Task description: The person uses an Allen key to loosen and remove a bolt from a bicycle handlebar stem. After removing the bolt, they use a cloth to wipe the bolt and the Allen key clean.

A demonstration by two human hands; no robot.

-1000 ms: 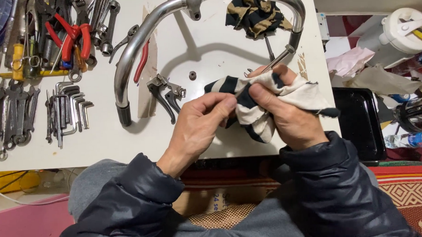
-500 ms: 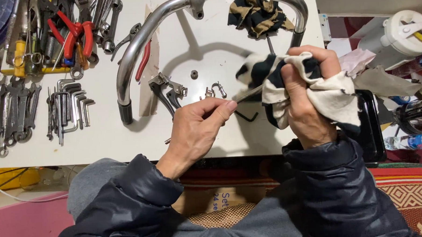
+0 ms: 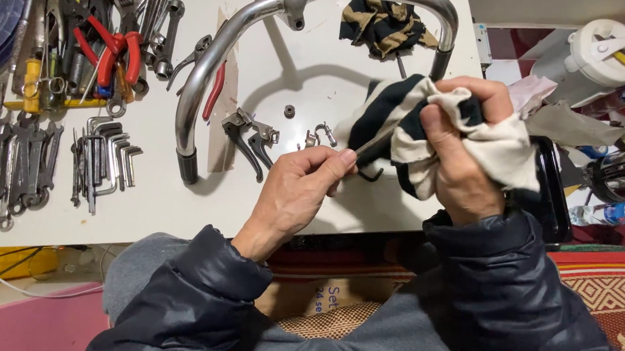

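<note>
Head view showed the right hand (image 3: pixel 464 167), bunching the striped rag (image 3: pixel 429 133), slid back down the thin metal rod (image 3: pixel 368 144) pinched in the left hand's (image 3: pixel 296 197) fingers above the worktop (image 3: pixel 154 215), mid-wipe.

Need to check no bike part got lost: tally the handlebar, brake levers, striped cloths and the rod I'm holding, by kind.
chrome handlebar: 1
brake lever: 2
striped cloth: 2 (one in right hand)
thin metal rod, in left hand: 1
Total: 6

Handlebar (image 3: pixel 205 68) and brake levers (image 3: pixel 249 136) hem bare table (image 3: pixel 154 202).
</note>
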